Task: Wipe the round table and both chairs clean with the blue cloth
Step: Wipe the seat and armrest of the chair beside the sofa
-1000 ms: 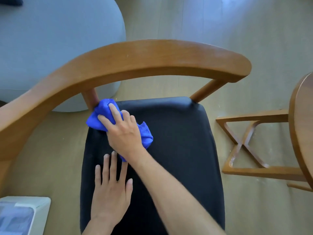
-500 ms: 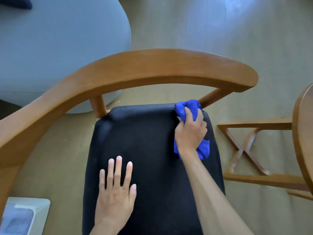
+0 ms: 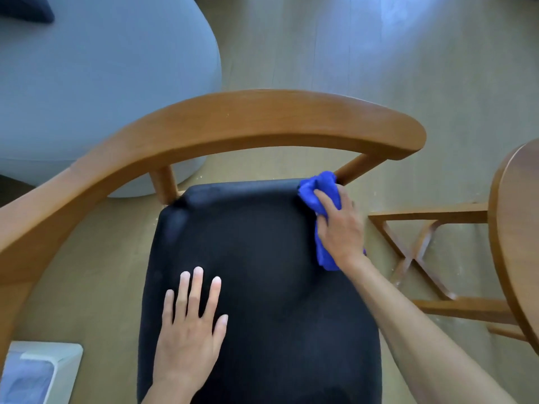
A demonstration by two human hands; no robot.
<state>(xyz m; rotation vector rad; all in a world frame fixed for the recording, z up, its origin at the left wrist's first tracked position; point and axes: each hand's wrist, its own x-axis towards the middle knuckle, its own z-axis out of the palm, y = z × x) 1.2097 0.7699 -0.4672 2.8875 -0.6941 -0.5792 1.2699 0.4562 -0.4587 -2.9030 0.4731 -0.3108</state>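
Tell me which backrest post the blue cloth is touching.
The right post: the blue cloth, held by the right hand, touches its base. The left post stands clear.

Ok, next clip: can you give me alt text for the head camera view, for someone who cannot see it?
A person's right hand presses a blue cloth onto the far right corner of a wooden armchair's black seat, while the left hand rests flat on the seat. A round wooden table edges in at right, a grey upholstered seat behind.

Two bare forearms, no sleeves, left hand (image 3: 189, 330), right hand (image 3: 339, 228)
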